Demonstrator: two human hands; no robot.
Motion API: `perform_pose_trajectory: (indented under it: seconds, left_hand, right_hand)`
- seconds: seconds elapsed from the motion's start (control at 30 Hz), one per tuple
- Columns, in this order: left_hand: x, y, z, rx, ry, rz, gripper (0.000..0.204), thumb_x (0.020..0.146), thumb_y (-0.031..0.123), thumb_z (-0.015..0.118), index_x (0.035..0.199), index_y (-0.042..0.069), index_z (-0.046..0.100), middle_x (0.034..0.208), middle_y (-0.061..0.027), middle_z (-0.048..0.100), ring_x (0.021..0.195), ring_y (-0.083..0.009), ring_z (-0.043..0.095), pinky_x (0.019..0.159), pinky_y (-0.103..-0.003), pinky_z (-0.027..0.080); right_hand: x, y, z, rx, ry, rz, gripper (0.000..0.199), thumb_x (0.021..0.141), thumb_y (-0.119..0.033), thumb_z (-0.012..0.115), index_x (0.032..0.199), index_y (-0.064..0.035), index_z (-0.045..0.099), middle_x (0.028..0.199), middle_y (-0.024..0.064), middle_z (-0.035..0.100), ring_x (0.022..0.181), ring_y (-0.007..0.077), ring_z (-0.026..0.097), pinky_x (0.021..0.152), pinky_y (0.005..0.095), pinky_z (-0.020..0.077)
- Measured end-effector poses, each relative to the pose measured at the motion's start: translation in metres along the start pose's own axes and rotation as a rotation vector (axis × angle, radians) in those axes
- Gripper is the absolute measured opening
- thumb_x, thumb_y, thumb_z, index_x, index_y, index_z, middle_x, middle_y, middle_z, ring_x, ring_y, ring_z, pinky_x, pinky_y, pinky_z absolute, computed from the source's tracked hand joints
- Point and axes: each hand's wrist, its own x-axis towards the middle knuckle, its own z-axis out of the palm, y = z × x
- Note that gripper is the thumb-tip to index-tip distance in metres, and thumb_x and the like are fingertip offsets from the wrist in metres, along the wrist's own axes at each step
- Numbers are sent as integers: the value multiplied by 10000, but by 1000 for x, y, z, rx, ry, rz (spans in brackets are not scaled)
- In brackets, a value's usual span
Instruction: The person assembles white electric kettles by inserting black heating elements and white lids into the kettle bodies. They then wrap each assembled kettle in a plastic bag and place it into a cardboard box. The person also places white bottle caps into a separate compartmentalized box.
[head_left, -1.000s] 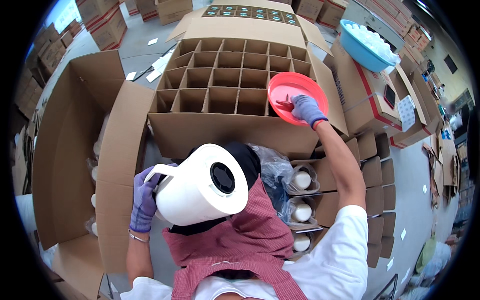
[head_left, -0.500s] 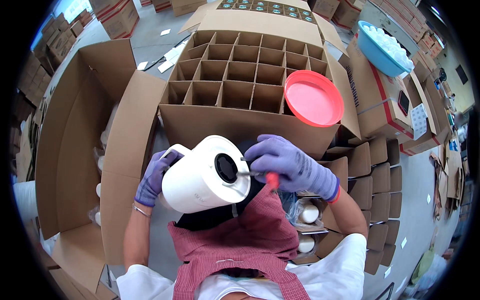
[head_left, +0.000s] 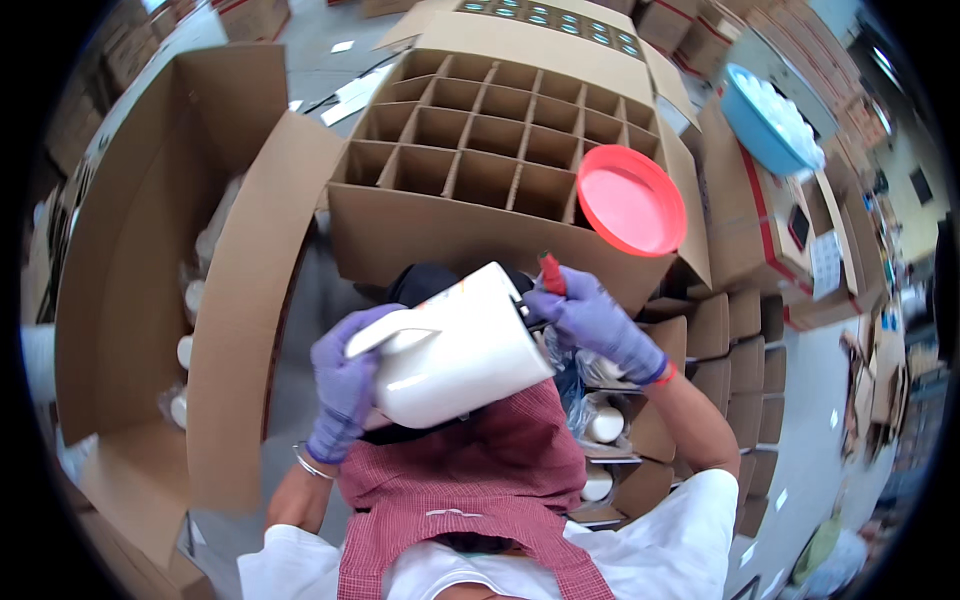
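Jug (head_left: 470, 355): tilted | left hand (head_left: 343, 378): grasping handle (head_left: 397, 328), likely for steadiness | right hand (head_left: 602, 325): clenched around tool (head_left: 551, 276) at jug's right end | dish (head_left: 628, 208): beyond jug, seemingly for reach

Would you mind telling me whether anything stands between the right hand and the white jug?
Nothing visible blocks the right hand: it is at one end of the white jug, with only the red-handled tool it holds between them. The left hand holds the jug from the other side, out of the way.
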Motion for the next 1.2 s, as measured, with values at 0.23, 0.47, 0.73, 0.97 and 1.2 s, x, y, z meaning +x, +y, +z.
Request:
perform_pose_trajectory:
  seconds: [0.23, 0.47, 0.73, 0.97, 1.2]
  left_hand:
    - [-77, -76, -28, 97, -533, -158, 471, 959, 236, 614, 1356, 12, 497, 1277, -139, 585, 1166, -202, 564, 995, -327, 444]
    - [23, 40, -215, 211, -141, -2, 364, 1008, 283, 565, 1269, 37, 622, 1214, -65, 652, 1160, -143, 576, 1031, -343, 452]
    - [23, -80, -481, 941, 192, -575, 761, 827, 725, 564, 1179, 61, 684, 1190, -159, 680, 1138, -317, 616, 992, -401, 464]
    - [-10, -209, -489, 1355, 96, -770, 648, 820, 616, 585, 1058, 28, 714, 1064, -211, 706, 969, -326, 686, 886, -459, 517]
    - [126, 2, -343, 40, -96, 470, 309, 837, 72, 712, 1141, 78, 655, 947, -49, 669, 854, -170, 645, 813, -346, 544]
  right_hand:
    - [49, 2, -70, -282, 223, -150, 229, 922, -104, 646, 1118, 14, 641, 836, 34, 666, 663, 94, 599, 588, 245, 498]
    - [129, 157, -286, -921, 623, -310, 197, 860, -122, 587, 941, 58, 588, 839, 201, 633, 778, 293, 616, 746, 388, 491]
    - [139, 129, -269, -676, 570, -264, 335, 955, -128, 563, 1229, 64, 575, 1210, 160, 607, 1101, 260, 592, 966, 345, 462]
    - [166, 56, -156, -981, 405, -332, 321, 951, -57, 544, 1252, 44, 589, 1331, 164, 578, 1209, 261, 571, 1033, 339, 437]
    - [144, -89, 69, -509, -36, -465, 490, 873, -18, 625, 1353, 15, 532, 1265, 107, 594, 1173, 182, 564, 1006, 329, 447]
